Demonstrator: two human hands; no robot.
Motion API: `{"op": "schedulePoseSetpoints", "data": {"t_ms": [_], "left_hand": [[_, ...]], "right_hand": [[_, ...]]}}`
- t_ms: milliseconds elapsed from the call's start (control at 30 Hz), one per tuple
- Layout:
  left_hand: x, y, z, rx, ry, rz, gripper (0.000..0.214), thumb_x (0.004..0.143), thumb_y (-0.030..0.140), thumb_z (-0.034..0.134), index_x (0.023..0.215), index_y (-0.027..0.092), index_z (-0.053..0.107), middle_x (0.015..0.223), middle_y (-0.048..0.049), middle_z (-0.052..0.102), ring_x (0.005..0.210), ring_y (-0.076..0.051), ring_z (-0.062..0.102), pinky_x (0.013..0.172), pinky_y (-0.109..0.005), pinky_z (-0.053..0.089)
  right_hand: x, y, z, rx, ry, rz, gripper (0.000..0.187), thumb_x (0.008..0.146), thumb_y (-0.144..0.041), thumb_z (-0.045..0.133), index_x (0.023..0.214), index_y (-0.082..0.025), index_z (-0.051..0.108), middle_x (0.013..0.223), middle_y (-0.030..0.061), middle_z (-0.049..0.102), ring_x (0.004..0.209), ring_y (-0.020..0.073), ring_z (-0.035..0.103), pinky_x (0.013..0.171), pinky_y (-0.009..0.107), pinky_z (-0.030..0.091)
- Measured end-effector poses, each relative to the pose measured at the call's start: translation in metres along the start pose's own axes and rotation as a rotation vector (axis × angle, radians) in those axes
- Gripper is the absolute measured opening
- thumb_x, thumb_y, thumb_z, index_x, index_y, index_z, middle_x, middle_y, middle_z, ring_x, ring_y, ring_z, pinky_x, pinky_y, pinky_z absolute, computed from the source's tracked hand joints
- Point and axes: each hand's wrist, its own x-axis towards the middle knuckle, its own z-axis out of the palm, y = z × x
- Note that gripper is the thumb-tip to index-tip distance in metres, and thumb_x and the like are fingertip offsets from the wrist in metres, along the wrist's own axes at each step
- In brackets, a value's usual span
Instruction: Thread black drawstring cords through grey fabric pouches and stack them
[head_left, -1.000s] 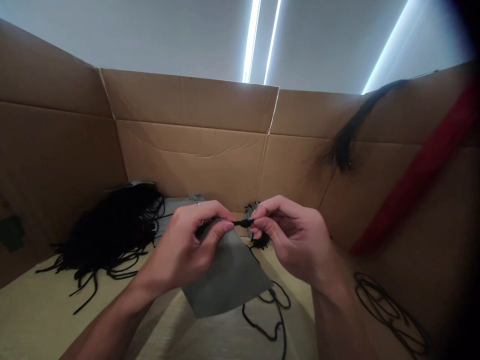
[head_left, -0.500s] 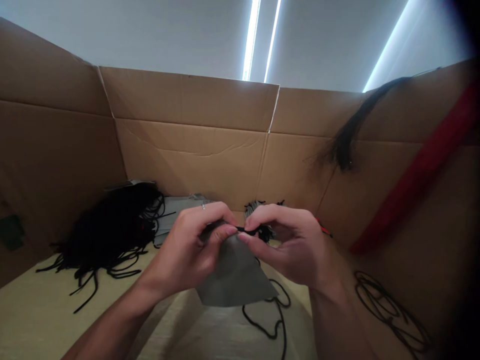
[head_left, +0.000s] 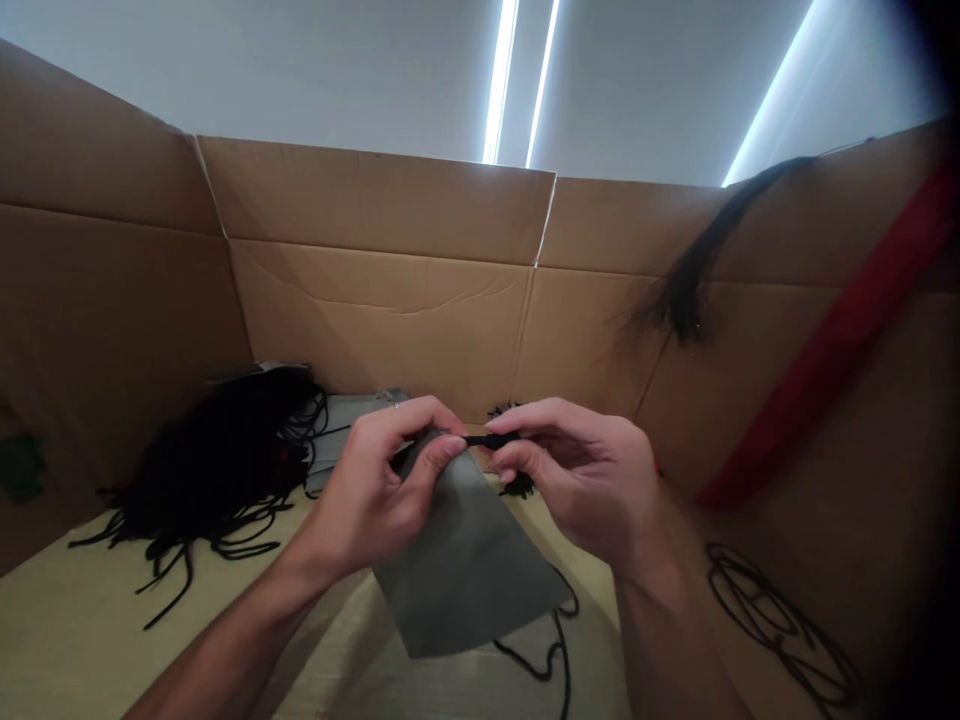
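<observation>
My left hand (head_left: 375, 485) pinches the top corner of a grey fabric pouch (head_left: 465, 565) that hangs down over the table. My right hand (head_left: 577, 470) is closed on a black cord (head_left: 487, 440) whose end meets the pouch's top edge between my two thumbs. The rest of that cord trails below the pouch onto the table (head_left: 551, 650). Both hands are held up in front of me, close together.
A pile of black cords (head_left: 217, 460) lies at the left, with more grey pouches (head_left: 345, 420) behind it. Cardboard walls (head_left: 390, 290) enclose the pale table (head_left: 90, 630). Loose black cords (head_left: 772, 620) lie at the right. A red strip (head_left: 825, 350) runs along the right wall.
My hands came together half a second ago, then drew slightly apart again. The pouch now hangs a little lower and wider.
</observation>
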Motion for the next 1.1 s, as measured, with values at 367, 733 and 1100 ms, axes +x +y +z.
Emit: {"op": "schedulePoseSetpoints", "data": {"t_ms": [367,733,1100], "left_hand": [[-0.001,0.002,-0.001,0.046,-0.01,0.023,0.012,0.1,0.022,0.067,0.09,0.019,0.073,0.077,0.0017,0.072,0.068,-0.012,0.062,0.063,-0.023,0.044],[-0.001,-0.005,-0.003,-0.152,-0.06,-0.126,0.014,0.098,0.028,0.072,0.087,0.018,0.073,0.073,0.0009,0.067,0.064,-0.011,0.056,0.056,-0.021,0.042],[-0.004,0.01,0.014,-0.457,0.109,-0.096,0.014,0.079,0.009,0.086,0.087,0.016,0.077,0.083,-0.004,0.079,0.073,-0.012,0.074,0.068,-0.017,0.062]], "right_hand": [[0.0,-0.003,0.0,-0.201,0.148,-0.108,0.023,0.089,-0.004,0.072,0.084,-0.026,0.079,0.077,-0.007,0.08,0.066,0.0088,0.072,0.06,0.019,0.055],[-0.002,0.004,0.008,-0.266,0.219,-0.2,0.025,0.091,-0.001,0.065,0.083,-0.024,0.072,0.078,-0.0069,0.074,0.068,0.0102,0.068,0.065,0.024,0.052],[-0.003,-0.004,0.014,-0.228,0.114,-0.201,0.027,0.093,0.0,0.063,0.085,-0.025,0.071,0.082,-0.0052,0.076,0.074,0.0114,0.071,0.071,0.025,0.055]]}}
